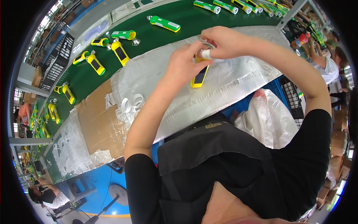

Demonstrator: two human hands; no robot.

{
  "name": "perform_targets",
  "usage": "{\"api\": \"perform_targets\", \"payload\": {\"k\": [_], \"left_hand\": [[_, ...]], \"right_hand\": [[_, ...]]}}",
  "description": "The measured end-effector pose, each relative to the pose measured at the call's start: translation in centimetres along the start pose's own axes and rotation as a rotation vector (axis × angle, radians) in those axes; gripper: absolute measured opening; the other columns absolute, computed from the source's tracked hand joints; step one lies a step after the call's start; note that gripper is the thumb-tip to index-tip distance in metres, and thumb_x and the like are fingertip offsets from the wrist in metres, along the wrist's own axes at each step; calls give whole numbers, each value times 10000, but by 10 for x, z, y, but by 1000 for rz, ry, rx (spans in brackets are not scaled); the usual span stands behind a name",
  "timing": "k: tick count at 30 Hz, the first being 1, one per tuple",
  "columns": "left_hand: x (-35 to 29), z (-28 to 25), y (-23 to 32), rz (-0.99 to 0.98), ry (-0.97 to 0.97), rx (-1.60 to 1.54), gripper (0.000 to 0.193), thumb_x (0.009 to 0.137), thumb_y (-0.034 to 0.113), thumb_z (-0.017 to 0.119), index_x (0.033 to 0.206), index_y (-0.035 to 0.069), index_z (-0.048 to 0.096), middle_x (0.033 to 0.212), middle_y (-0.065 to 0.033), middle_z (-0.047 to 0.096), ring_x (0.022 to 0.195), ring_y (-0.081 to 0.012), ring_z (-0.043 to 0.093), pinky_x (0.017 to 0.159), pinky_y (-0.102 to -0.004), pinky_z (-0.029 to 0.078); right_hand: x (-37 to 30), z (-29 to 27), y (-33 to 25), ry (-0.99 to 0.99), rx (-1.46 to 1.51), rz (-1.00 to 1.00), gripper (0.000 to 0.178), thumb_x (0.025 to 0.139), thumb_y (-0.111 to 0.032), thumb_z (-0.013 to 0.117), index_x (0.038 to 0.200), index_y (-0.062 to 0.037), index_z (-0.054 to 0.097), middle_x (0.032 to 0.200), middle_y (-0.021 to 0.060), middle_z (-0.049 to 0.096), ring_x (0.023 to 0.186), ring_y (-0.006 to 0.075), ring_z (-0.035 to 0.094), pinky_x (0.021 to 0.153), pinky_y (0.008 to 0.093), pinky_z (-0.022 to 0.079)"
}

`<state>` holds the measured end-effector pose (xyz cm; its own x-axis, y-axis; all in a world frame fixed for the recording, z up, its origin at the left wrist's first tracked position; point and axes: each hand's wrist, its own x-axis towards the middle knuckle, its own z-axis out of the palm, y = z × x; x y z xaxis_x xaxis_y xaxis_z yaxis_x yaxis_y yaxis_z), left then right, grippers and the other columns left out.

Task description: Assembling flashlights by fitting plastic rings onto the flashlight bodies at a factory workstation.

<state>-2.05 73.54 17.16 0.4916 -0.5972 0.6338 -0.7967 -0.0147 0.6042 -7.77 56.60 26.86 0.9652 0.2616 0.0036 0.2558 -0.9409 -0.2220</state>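
Wearing a black apron, right up close to the camera in the head view. Got both hands together at the far end of a yellow flashlight, out over the table with its shiny pale covering. Pinching with the left hand, thumb and fingers nearly closed across the flashlight near its head. Curling the right hand around the head end from the other side, fingers half bent; can't really tell whether gripping the flashlight itself or just the white band there. Lying on the near side of both hands, long axis pointing back toward the chest with the tail angled a bit left. Definitely nearer the left hand along the body. Can't tell if touching the table or lifted slightly. Looks-wise: bright yellow shell, long dark panel down the face, rounded tail, head mostly hidden. Also seeing loose white rings left of the left forearm, plus more flashlights on the green surface beyond.
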Motion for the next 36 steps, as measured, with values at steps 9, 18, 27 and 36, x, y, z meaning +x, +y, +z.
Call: {"api": "perform_targets", "payload": {"k": [9, 18, 27, 36], "left_hand": [[5, -12, 4, -105, -58, -123, 365, 723, 177, 845, 1011, 92, 638, 874, -27, 673, 737, -161, 589, 681, -286, 492], [4, -6, -6, -55, -5, -154, 416, 684, 258, 868, 988, 108, 628, 837, -69, 676, 713, -242, 630, 641, -343, 516], [6, -9, -5, -34, 10, -132, 402, 684, 228, 868, 970, 95, 619, 809, -61, 664, 696, -230, 618, 635, -335, 508], [3, -12, -4, -12, 12, -166, 392, 684, 201, 869, 961, 82, 619, 783, -59, 643, 698, -210, 611, 637, -324, 503]], "right_hand": [[5, -8, 5, 63, 199, -203, 586, 761, -540, 646, 789, 45, 626, 687, 170, 600, 652, 320, 606, 612, 409, 486], [3, -4, 5, 139, -39, 68, 577, 782, -533, 696, 944, 17, 633, 787, 141, 614, 747, 278, 618, 654, 377, 482], [9, 7, 8, 289, -4, -118, 550, 802, -534, 674, 868, 10, 637, 745, 144, 605, 699, 282, 609, 613, 382, 469], [9, -3, 8, 49, -41, -53, 529, 797, -516, 685, 884, 1, 617, 752, 135, 614, 688, 273, 608, 598, 369, 464]]}}
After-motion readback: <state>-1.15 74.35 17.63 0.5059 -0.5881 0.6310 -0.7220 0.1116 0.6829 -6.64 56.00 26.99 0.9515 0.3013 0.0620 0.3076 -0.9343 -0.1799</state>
